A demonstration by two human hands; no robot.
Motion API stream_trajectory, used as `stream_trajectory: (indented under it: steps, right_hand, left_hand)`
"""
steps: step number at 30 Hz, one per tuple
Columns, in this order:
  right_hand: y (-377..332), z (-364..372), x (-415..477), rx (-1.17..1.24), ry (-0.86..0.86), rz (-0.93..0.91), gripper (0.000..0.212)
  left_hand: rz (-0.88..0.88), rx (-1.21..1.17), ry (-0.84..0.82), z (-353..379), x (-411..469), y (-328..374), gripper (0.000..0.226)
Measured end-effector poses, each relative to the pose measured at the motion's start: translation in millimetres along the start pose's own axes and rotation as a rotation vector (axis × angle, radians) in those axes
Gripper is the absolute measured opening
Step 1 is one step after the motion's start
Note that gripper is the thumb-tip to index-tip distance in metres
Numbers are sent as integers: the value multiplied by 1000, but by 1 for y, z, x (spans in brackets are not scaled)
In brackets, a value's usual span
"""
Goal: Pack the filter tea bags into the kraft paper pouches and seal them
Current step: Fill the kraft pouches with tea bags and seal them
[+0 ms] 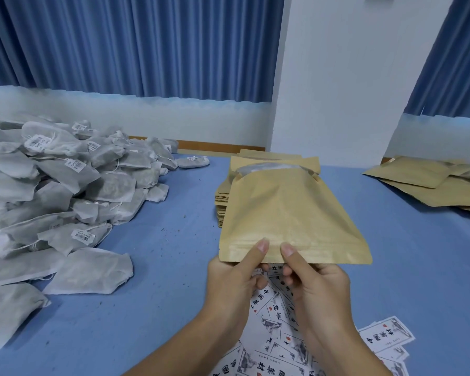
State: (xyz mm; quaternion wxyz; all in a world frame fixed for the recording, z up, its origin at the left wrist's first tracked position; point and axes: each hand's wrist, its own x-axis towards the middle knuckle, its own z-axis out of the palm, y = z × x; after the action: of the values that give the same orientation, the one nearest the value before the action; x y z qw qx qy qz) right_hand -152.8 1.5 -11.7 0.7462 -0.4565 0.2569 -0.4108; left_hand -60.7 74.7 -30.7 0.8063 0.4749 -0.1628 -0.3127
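Observation:
I hold a kraft paper pouch (285,213) above the table, its near edge toward me. My left hand (236,278) and my right hand (310,283) both pinch that near edge, thumbs on top and side by side. The pouch bulges in the middle, and a pale window strip shows at its far end. A big heap of grey filter tea bags (65,191) with barcode tags lies on the left of the blue table. Behind the held pouch, a stack of flat empty pouches (223,202) peeks out.
More kraft pouches (429,185) lie spread at the far right. Printed white labels (277,335) with black characters are scattered on the blue table (160,267) under my wrists. A white pillar and blue curtains stand behind the table.

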Motion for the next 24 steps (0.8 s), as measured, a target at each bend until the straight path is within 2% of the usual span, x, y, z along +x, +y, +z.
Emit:
stream_trajectory:
  steps: [3,8,14,20,24]
  right_hand:
    - [-1,1,0,59,-21,21,14]
    - [5,3,1,11,-12,-17,18]
    - [4,4,1,16,20,-9,23]
    - [2,6,-2,54,-80,32,17]
    - [2,7,-3,27,-53,28,20]
  left_hand:
    - [-13,-13,6,-1,0,-2,41]
    - [23,66,14,3,1,-3,26]
    - [63,111,8,1,-1,2,34]
    - [18,180,-62,4,-4,5,37]
    - [-24,159,-54,3,-4,6,31]
